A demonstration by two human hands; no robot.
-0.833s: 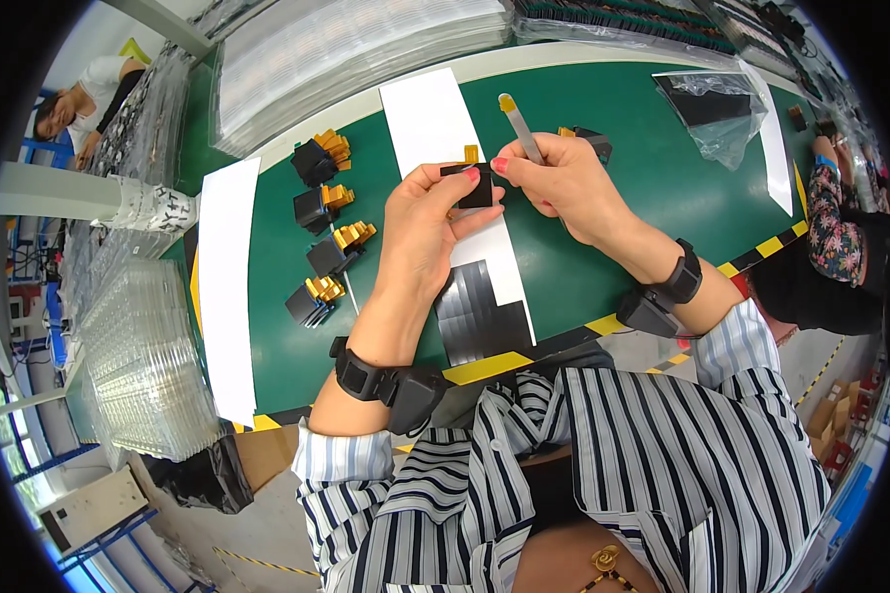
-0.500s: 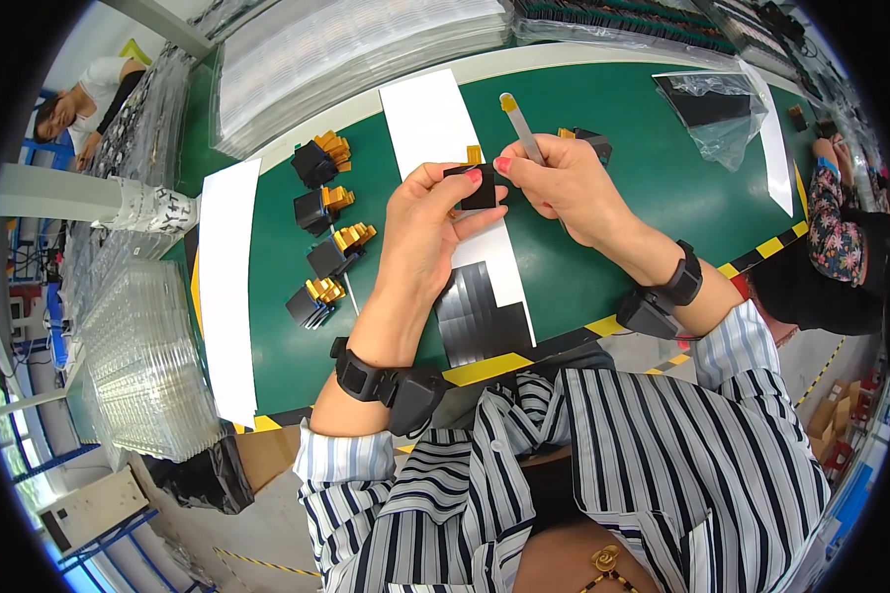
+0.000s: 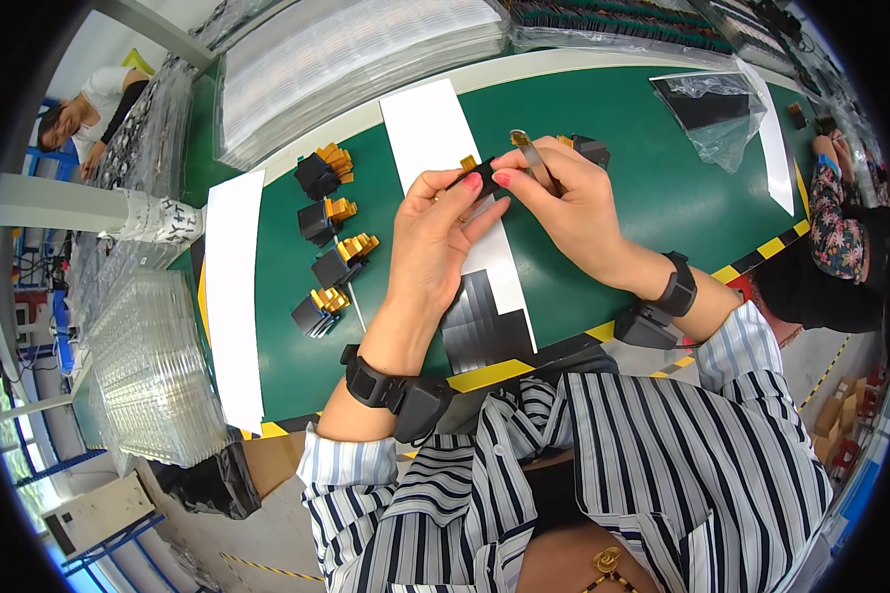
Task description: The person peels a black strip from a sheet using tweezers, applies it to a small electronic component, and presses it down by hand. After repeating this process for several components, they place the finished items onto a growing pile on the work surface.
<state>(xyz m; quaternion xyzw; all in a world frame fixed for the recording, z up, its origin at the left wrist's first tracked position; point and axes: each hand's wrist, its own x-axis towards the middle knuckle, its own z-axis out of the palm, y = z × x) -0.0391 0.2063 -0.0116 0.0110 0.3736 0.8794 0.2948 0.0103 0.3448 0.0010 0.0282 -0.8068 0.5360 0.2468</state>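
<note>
Between the thumb and fingers of my left hand point(image 3: 430, 232) is a small black flat panel point(image 3: 480, 179) with a gold flex tab point(image 3: 468, 162) at its far edge. The panel is tilted so that little of its face shows. My right hand point(image 3: 578, 203) is closed round slim metal tweezers point(image 3: 534, 158), their yellowish end pointing up and away. Its thumb and fingertip meet the panel's right edge. Below my hands, black strips point(image 3: 480, 321) lie on a white sheet point(image 3: 430, 119).
Several stacks of black panels with gold tabs point(image 3: 318, 222) stand left on the green table point(image 3: 603, 109). Another stack point(image 3: 591, 150) sits beyond my right hand. A plastic bag point(image 3: 717, 119) lies far right. Clear trays point(image 3: 356, 69) are piled behind. Other people sit left and right.
The panel has tipped from facing me to nearly edge-on. My right hand has come closer, its fingertips now at the panel, and the tweezers have turned and dropped lower.
</note>
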